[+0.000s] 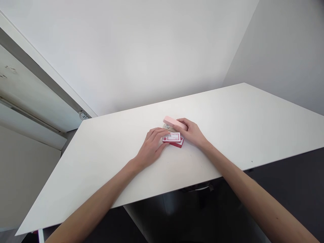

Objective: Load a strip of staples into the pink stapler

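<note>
My right hand (189, 131) is closed around a long, pale pink object (172, 121) with rounded ends that looks like a stapler. My left hand (152, 145) grips the left end of a small white box with red edges (173, 137), thumb in front and fingers over the top. A second red-and-white box (179, 144) shows beneath it, turned at a slight angle. Behind these boxes and partly under the pink stapler lies a beige piece with a dark printed square (167, 126); most of it is hidden. The print on the boxes is too small to read.
Both hands rest at the middle of a white tabletop (227, 114). A white wall (152, 50) runs along its back edge, and a grey wall (286, 57) stands at the right. Beyond the left edge are pale panels and a small metal fitting (84, 114).
</note>
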Demonstrator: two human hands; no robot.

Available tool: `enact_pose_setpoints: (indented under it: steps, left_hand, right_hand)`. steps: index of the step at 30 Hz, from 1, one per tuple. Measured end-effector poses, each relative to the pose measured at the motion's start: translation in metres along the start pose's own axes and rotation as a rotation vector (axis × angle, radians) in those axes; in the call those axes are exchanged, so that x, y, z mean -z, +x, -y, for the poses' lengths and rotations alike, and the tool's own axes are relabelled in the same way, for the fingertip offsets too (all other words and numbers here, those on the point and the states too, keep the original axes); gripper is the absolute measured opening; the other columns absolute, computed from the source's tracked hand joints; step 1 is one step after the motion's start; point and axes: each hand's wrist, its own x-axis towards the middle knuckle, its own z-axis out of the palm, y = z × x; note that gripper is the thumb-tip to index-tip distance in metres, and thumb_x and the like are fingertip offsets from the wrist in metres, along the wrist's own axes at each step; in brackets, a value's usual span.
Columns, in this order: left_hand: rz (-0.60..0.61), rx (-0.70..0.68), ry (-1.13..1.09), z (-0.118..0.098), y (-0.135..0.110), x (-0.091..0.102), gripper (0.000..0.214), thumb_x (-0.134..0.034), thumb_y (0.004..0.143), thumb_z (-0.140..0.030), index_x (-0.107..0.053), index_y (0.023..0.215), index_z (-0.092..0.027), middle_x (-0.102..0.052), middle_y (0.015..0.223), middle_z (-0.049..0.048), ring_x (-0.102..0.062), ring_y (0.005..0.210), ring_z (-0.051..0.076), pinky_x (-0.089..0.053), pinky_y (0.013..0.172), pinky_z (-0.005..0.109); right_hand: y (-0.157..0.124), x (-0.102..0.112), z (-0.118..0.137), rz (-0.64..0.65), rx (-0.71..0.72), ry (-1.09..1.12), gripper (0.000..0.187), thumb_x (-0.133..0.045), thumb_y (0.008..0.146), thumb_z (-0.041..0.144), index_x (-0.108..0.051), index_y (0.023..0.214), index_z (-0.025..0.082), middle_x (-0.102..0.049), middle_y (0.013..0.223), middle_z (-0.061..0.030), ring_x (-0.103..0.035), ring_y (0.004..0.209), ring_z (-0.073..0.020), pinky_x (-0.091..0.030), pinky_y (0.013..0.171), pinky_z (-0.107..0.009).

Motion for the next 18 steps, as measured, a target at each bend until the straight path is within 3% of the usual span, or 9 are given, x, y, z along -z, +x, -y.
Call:
enact_pose_setpoints:
  steps: [7,11,18]
  left_hand:
    - [-0.181,0.146,0.074,0.008,-0.011,0.028,0.032,-0.058,0.108,-0.032,-0.054,0.140,-0.029,-0.067,0.137,0.0109,-0.062,0.132,0.027,-0.054,0.112,0.051]
    - [-0.151,0.274,0.168,0.024,-0.043,0.058,0.033,-0.059,0.107,-0.038,-0.056,0.137,-0.026,-0.067,0.136,0.0116,-0.064,0.130,0.028,-0.053,0.113,0.052]
    - [-0.168,0.678,0.261,0.059,-0.098,0.108,0.050,-0.064,0.097,-0.053,-0.059,0.136,-0.021,-0.068,0.140,0.0137,-0.065,0.125,0.033,-0.053,0.110,0.054]
  right_hand:
    - [0.000,0.000,-0.003,-0.008,-0.002,-0.033,0.039,-0.068,0.092,0.053,-0.071,0.120,0.025,-0.078,0.127,-0.0072,-0.072,0.113,-0.0284,-0.057,0.096,-0.043]
    - [-0.001,0.001,-0.004,-0.001,-0.019,-0.026,0.040,-0.068,0.093,0.054,-0.070,0.121,0.025,-0.078,0.126,-0.0072,-0.072,0.112,-0.0278,-0.058,0.095,-0.042]
    - [-0.002,0.003,-0.003,0.003,-0.020,-0.022,0.036,-0.067,0.093,0.049,-0.071,0.119,0.024,-0.078,0.123,-0.0064,-0.072,0.108,-0.0260,-0.058,0.090,-0.040]
